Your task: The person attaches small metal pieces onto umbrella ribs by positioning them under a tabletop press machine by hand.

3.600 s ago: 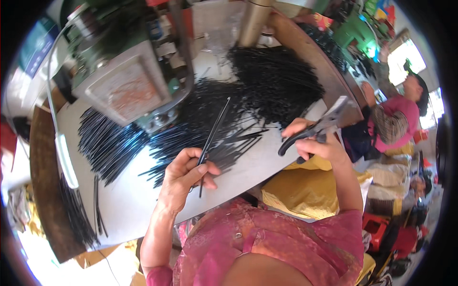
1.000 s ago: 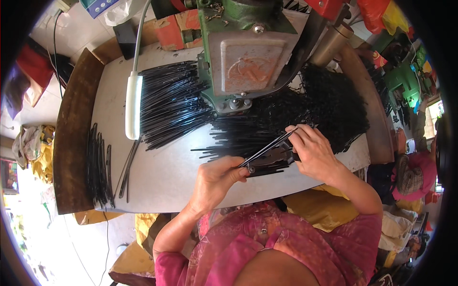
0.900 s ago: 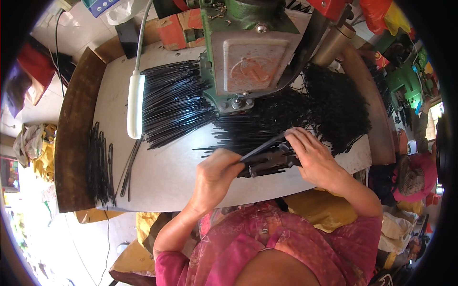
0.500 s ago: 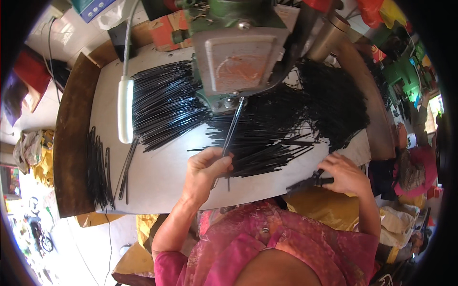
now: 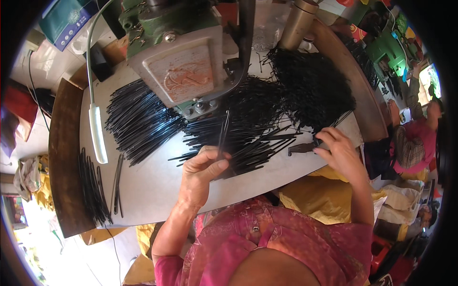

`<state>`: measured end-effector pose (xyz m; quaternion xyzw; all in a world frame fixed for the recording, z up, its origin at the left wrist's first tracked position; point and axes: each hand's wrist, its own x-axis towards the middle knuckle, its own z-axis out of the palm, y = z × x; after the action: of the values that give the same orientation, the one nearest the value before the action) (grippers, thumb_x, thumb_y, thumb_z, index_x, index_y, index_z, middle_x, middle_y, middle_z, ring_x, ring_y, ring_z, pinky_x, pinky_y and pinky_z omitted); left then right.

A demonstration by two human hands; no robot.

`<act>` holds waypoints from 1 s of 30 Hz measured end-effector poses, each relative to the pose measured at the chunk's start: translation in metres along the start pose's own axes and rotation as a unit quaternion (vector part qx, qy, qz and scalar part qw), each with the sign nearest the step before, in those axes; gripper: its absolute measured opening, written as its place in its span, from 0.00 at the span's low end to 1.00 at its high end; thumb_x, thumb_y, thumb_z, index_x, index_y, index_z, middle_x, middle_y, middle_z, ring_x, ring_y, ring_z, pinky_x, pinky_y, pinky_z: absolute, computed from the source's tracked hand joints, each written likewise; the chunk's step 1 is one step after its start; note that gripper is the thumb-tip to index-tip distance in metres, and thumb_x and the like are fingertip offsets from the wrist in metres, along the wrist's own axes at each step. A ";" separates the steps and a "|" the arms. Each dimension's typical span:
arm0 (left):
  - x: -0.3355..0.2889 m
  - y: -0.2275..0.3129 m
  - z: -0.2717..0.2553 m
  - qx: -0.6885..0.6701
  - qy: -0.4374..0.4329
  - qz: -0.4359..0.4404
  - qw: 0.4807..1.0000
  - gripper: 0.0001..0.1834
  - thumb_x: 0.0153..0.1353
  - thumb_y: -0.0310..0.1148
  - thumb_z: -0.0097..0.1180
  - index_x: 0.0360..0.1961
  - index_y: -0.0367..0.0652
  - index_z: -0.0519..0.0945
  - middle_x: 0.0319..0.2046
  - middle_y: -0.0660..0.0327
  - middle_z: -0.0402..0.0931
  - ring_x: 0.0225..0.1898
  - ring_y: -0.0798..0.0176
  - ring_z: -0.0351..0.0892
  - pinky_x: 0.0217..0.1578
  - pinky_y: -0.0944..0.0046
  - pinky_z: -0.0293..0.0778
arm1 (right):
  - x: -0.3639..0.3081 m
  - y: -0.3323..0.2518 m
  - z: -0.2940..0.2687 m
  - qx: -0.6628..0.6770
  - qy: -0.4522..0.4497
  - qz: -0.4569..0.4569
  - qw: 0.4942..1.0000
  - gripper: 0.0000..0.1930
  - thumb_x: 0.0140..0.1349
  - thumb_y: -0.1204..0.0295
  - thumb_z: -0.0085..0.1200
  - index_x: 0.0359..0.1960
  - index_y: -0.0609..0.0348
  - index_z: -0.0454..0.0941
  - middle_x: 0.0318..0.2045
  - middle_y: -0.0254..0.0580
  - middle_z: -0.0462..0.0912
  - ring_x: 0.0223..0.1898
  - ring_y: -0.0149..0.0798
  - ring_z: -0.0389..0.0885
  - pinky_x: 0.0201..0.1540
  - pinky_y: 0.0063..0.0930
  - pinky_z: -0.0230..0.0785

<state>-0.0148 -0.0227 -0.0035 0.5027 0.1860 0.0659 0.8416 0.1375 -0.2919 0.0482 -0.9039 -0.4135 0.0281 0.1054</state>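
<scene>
My left hand [image 5: 202, 167] is closed, thumb against fingers, round a long thin black rod [image 5: 224, 128]. Upward from the pinch, the rod points toward the foot of a green and grey press machine [image 5: 181, 71], short of touching it. Behind this hand lies a loose pile of black rods [image 5: 248, 143]. At the table's right side, my right hand [image 5: 339, 150] has thumb and fingers curled in on a small dark thing, mostly hidden. It is at the lower edge of a tangled black heap [image 5: 310, 90]. A flat dark tool [image 5: 301, 149] lies just left of its fingertips.
A neat black rod stack [image 5: 138, 119] lies left of the press, beside a white lamp [image 5: 97, 133]. More rods [image 5: 93, 190] lie along the wooden rim [image 5: 69, 162]. A metal flask [image 5: 298, 26] stands behind. Another person [image 5: 415, 143] sits at far right.
My view has swung, so the press now appears farther left. My right hand has moved from the dark tool at the table edge up to the tangled heap. My left hand keeps its rod.
</scene>
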 end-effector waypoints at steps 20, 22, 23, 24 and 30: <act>0.018 -0.002 0.001 -0.059 0.087 0.017 0.994 0.20 0.52 0.30 0.55 0.46 0.35 0.69 0.38 0.58 0.73 0.36 0.66 0.72 0.35 0.69 0.69 | 0.127 -0.094 0.078 0.864 -0.048 0.194 0.462 0.07 0.54 0.73 0.52 0.28 0.65 0.74 0.25 0.41 0.76 0.26 0.33 0.79 0.26 0.20 0.73; 0.029 0.006 -0.010 -0.126 0.097 -0.010 0.987 0.17 0.55 0.35 0.52 0.41 0.33 0.71 0.30 0.59 0.74 0.30 0.66 0.73 0.29 0.70 0.68 | 0.134 -0.096 0.079 0.861 -0.055 0.180 0.474 0.07 0.54 0.73 0.52 0.29 0.66 0.74 0.25 0.42 0.76 0.27 0.35 0.79 0.27 0.22 0.74; 0.034 0.009 -0.016 -0.117 0.080 -0.003 0.990 0.15 0.57 0.38 0.49 0.38 0.35 0.72 0.29 0.62 0.73 0.29 0.68 0.71 0.29 0.70 0.68 | 0.137 -0.098 0.079 0.857 -0.059 0.169 0.483 0.07 0.54 0.74 0.52 0.30 0.67 0.73 0.25 0.43 0.77 0.27 0.37 0.79 0.29 0.24 0.75; 0.039 0.013 -0.021 -0.132 0.079 -0.004 0.988 0.15 0.57 0.38 0.49 0.36 0.34 0.72 0.27 0.62 0.72 0.27 0.68 0.70 0.26 0.70 0.67 | 0.141 -0.099 0.080 0.856 -0.062 0.168 0.485 0.07 0.54 0.74 0.52 0.30 0.67 0.73 0.25 0.43 0.77 0.27 0.37 0.79 0.29 0.24 0.75; 0.068 0.024 -0.038 -0.136 0.127 -0.035 0.982 0.14 0.55 0.37 0.51 0.33 0.34 0.72 0.21 0.62 0.71 0.20 0.69 0.67 0.19 0.72 0.62 | 0.151 -0.103 0.088 0.871 -0.039 0.177 0.457 0.05 0.55 0.76 0.50 0.28 0.67 0.72 0.26 0.49 0.76 0.31 0.44 0.79 0.34 0.30 0.76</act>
<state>0.0349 0.0403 -0.0157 0.3644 0.2978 0.1246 0.8735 0.1481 -0.0975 -0.0100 -0.3930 -0.0087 0.4272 0.8142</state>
